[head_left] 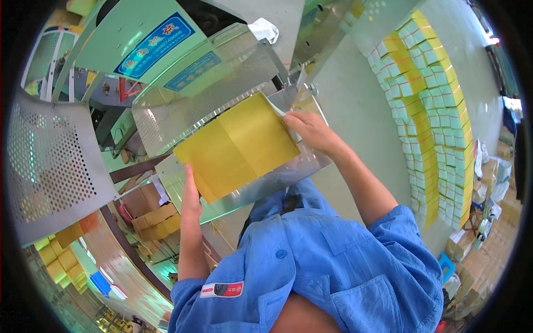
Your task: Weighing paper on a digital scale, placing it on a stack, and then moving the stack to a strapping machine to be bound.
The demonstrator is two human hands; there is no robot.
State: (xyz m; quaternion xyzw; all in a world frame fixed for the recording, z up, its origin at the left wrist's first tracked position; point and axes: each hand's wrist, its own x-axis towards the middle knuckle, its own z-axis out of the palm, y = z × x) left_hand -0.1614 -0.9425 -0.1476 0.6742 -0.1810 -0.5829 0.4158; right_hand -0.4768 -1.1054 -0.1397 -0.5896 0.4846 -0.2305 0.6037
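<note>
A wide yellow paper piece (pixel 239 144) with a crease or seam across its middle lies tilted between my hands, over a metal machine tray (pixel 244 191). My left hand (pixel 191 194) is at its near left edge, thumb along the side and the other fingers mostly hidden. At the right end, my right hand (pixel 311 132) is closed on the edge, its fingers partly behind. A thin white layer shows beside those right fingers; whether the yellow piece is one sheet or a stack, I cannot tell.
A perforated metal guard (pixel 50 161) stands at the left, with a clear panel (pixel 189 100) behind the tray. Long rows of banded white-and-yellow paper bundles (pixel 427 116) line the floor at right. Cardboard boxes (pixel 155 222) sit below the machine at left.
</note>
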